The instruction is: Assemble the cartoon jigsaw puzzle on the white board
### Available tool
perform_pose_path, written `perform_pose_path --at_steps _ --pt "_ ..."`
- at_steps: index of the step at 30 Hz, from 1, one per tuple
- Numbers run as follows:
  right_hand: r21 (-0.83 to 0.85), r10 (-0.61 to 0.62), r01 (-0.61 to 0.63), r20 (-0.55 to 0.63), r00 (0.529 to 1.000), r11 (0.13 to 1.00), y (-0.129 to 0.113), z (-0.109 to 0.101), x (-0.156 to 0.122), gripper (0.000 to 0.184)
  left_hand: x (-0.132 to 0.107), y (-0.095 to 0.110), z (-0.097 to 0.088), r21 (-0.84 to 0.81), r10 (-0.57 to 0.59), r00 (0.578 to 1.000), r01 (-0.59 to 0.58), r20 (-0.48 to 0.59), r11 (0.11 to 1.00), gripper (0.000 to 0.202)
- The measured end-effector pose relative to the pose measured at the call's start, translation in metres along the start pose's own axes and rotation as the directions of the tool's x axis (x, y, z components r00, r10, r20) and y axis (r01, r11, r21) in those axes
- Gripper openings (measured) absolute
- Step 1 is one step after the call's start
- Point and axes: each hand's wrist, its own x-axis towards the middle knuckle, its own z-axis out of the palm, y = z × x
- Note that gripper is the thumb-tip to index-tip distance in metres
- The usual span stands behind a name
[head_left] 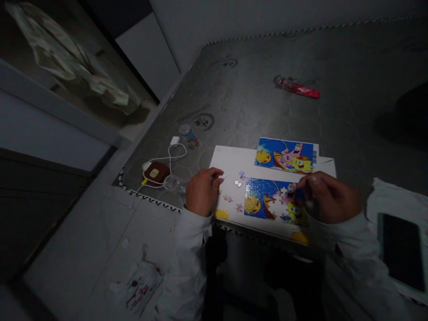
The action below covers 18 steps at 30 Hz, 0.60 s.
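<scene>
My left hand (203,191) is at the left side of a white board, thumb and forefinger pinched on a small pale puzzle piece (222,177). My right hand (331,197) is over the right edge of a partly assembled jigsaw puzzle (256,187), its fingers curled together. What they hold, if anything, is hidden and slightly blurred. The puzzle shows cartoon figures on blue, with pale gaps right of its middle. Loose puzzle pieces (228,198) lie between my left hand and the puzzle. Behind it lies a matching picture card (284,154).
The white board (230,156) rests on a grey covered surface (240,102). To the left are a small jar (189,136), a white cable (170,158) and a brown case (157,173). A red packet (299,88) lies farther back. A phone (401,249) lies at right.
</scene>
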Motion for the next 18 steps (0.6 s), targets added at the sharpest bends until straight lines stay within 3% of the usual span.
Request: perform_pose_path --at_steps 4,18 --pt "-0.19 -0.131 0.132 0.017 0.991 0.973 0.004 0.001 0.001 0.044 0.0 0.0 -0.001 0.026 0.007 1.0 -0.007 -0.006 1.0 0.015" --pt "-0.214 -0.18 0.182 0.027 0.983 0.96 0.007 0.011 0.0 0.044 0.001 -0.001 -0.001 0.008 0.02 1.0 -0.02 0.013 1.0 0.009"
